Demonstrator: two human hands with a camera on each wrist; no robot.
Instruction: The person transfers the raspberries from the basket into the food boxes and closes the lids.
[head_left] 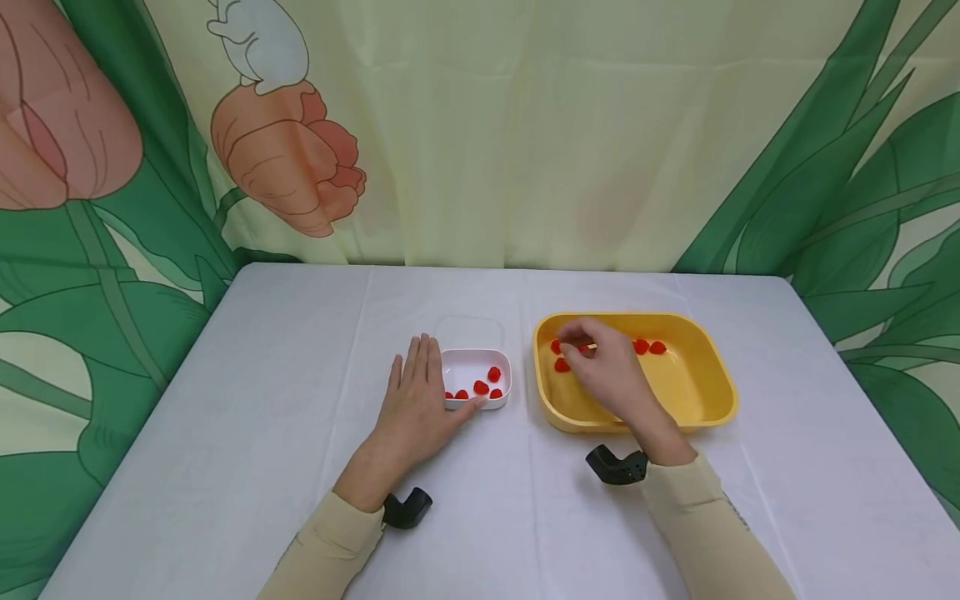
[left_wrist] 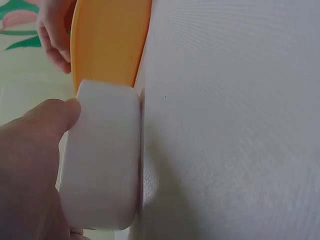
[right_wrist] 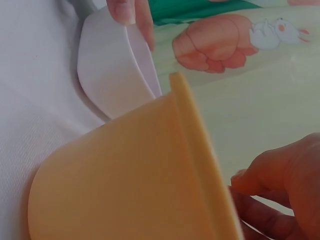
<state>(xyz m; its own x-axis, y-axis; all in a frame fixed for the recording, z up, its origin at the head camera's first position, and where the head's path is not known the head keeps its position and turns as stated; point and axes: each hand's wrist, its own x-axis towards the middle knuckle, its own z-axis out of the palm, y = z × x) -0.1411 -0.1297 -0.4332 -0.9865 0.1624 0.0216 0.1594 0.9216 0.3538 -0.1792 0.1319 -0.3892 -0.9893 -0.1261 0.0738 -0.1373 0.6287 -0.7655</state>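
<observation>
My left hand (head_left: 411,408) lies with straight fingers along the left side of a small white box (head_left: 455,357). Its thumb (left_wrist: 62,112) touches the front rim. Several small red berry-like pieces (head_left: 481,387) lie inside the box. To the right stands a yellow tray (head_left: 697,392), where more red pieces (head_left: 657,347) are scattered. My right hand (head_left: 603,371) reaches over the tray's left part, fingers bent downward beside red pieces (head_left: 562,365). In the right wrist view, the tray rim partly hides the fingers of that hand (right_wrist: 285,185), so whether they pinch a piece is unclear.
A transparent lid-like flap (head_left: 470,332) lies behind the white box. White cloth covers the table (head_left: 225,433). A printed curtain (head_left: 525,142) hangs behind the table's far edge. The box and tray stand a small gap apart.
</observation>
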